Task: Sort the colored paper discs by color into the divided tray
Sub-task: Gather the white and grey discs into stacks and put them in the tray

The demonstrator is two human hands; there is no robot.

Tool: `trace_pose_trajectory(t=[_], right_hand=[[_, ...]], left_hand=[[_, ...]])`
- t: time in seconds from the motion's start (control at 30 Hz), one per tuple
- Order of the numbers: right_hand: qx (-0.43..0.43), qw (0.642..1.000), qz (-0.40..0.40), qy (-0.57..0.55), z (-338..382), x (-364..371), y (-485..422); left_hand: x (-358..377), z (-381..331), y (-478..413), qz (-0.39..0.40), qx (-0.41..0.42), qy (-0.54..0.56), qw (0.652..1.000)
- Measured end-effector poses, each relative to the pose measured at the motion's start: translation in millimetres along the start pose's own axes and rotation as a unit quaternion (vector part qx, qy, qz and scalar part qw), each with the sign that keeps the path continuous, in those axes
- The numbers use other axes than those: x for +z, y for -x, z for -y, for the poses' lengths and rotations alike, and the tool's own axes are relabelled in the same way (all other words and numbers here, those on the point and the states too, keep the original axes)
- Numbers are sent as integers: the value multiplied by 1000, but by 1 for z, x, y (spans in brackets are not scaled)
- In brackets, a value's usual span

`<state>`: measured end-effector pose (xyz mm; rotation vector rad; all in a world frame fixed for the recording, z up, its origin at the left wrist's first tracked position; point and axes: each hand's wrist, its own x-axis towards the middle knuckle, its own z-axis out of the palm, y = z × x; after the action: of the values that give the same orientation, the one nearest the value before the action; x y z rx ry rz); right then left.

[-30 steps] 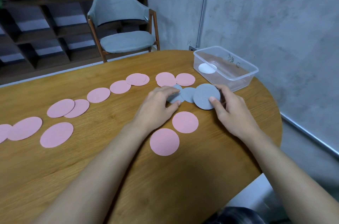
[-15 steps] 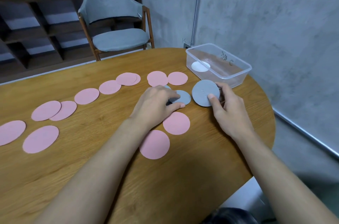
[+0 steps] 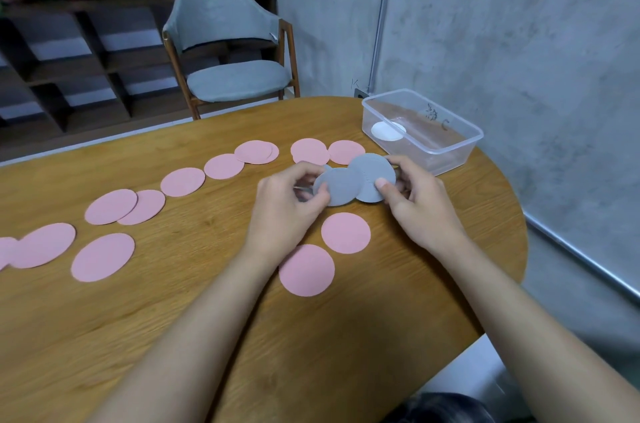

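Note:
My left hand (image 3: 289, 204) pinches a grey paper disc (image 3: 341, 186) lifted off the wooden table (image 3: 207, 336). My right hand (image 3: 417, 204) pinches a larger grey disc (image 3: 375, 173) by its edge, and the left disc overlaps it in front. Part of another grey disc shows behind my left fingers. Several pink discs lie on the table: two close to me (image 3: 345, 233) (image 3: 307, 270), two behind the grey ones (image 3: 345, 151), and a row running to the left (image 3: 104, 257). A clear plastic tray (image 3: 460, 145) at the far right holds one white disc (image 3: 387, 131).
The table's rounded right edge (image 3: 519, 249) drops to the floor beside a concrete wall. A grey upholstered chair (image 3: 228, 52) stands behind the table, with dark shelves and potted plants to the left.
My left hand has lifted a grey disc off the table and brought it over the one in my right hand. The view has shifted slightly.

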<state>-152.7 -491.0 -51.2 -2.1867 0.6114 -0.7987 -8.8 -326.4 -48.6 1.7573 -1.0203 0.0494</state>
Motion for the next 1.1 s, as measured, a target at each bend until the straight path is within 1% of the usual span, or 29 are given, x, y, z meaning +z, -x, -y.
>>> trace_pose_trajectory(t=[0.07, 0.13, 0.2, 0.27, 0.37, 0.6, 0.77, 0.87, 0.93, 1.03, 1.1], right_hand=[[4, 1000, 17, -19, 2, 4, -5], [-1, 998, 47, -35, 4, 8, -8], [-19, 997, 68, -33, 4, 13, -7], [-32, 997, 71, -22, 2, 17, -5], [-36, 997, 70, -1, 0, 19, -3], [-44, 994, 98, 30, 2, 21, 1], [-48, 992, 114, 37, 9, 21, 5], [-45, 987, 135, 71, 13, 23, 7], [-64, 984, 127, 109, 14, 25, 7], [-82, 986, 92, 112, 11, 24, 5], [-74, 990, 61, 106, 7, 22, 4]], left_hand=[[-1, 1, 1, 9, -31, 16, 999], [0, 3, 2, 2, -52, 16, 999], [0, 4, 1, -10, -71, 24, 997], [0, 4, 0, -22, -80, 28, 996], [2, 4, 0, -27, -77, 10, 997], [6, 2, -1, -22, -69, -20, 997], [8, 2, 0, -29, -34, -64, 997], [8, 4, 0, -24, -17, -58, 998], [9, 5, 1, -21, -12, -59, 998], [7, 6, 1, -18, -24, -46, 999], [0, 12, 0, -2, -19, -91, 996]])
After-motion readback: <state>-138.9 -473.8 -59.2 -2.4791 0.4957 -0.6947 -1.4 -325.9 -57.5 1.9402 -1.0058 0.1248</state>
